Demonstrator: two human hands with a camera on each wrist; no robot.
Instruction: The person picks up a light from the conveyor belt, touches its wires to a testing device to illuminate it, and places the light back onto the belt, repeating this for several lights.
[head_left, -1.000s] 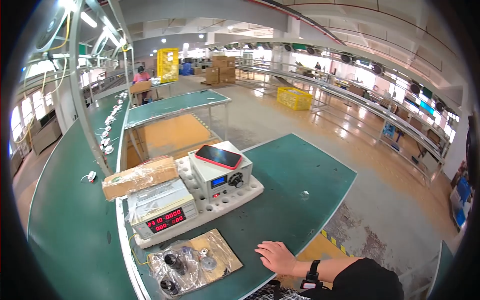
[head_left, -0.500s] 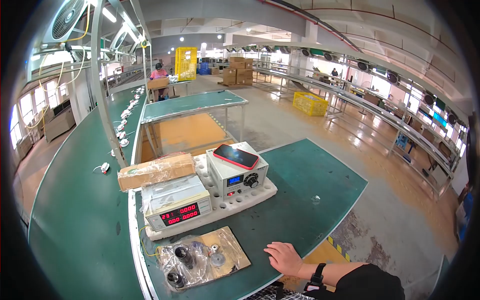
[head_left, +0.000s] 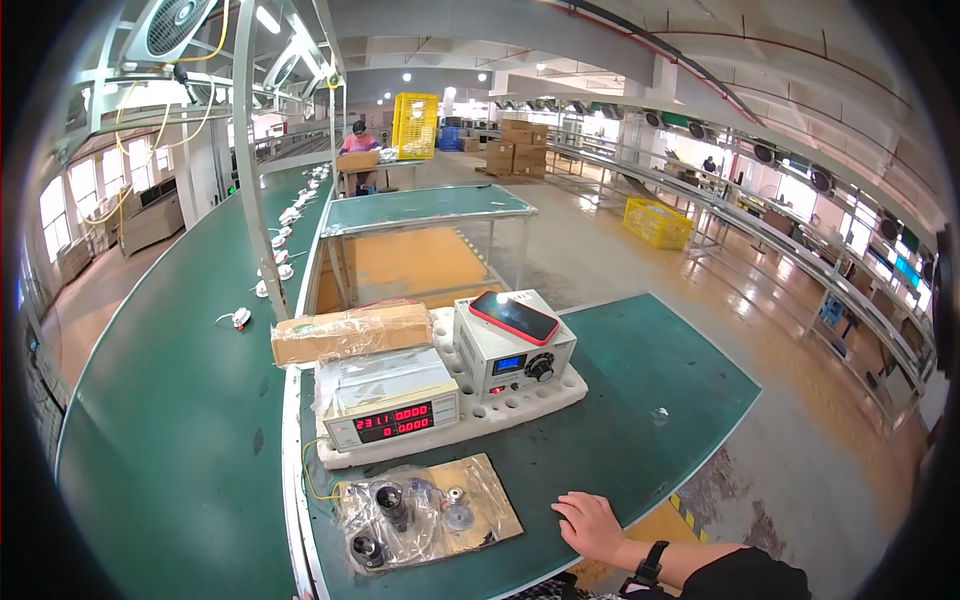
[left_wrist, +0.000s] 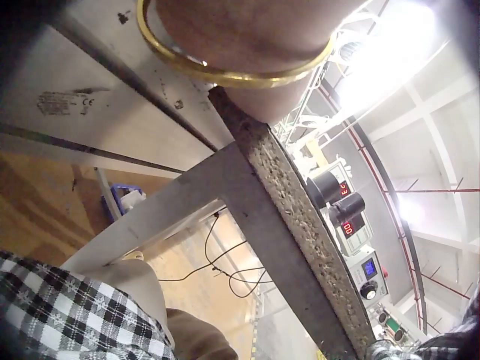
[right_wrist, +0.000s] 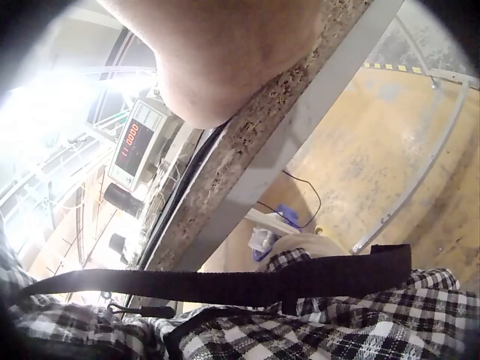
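My right hand (head_left: 590, 526) rests on the green tabletop (head_left: 650, 350) near its front edge, fingers relaxed and holding nothing. In the right wrist view its heel lies at the rough board edge (right_wrist: 247, 146). Of the left hand (left_wrist: 259, 101), only the part below a gold bangle (left_wrist: 225, 77) shows, at the table edge; its fingers are hidden. Left of the right hand lies a plastic-wrapped wooden board (head_left: 490, 500) bearing black cylindrical pieces (head_left: 391, 506) and a round metal disc (head_left: 458, 517).
Behind the board, a meter with red digits (head_left: 395, 420) and a knobbed box (head_left: 510, 350) sit on white foam (head_left: 480, 412). A red-edged phone (head_left: 514, 317) tops the box. A taped carton (head_left: 350, 334) lies behind the meter. Small white parts (head_left: 236, 319) line the long green bench (head_left: 170, 430).
The head view has swung left, so the scene shifts rightward in the frame. My right hand stays on the tabletop. Some of the meter's red digits differ.
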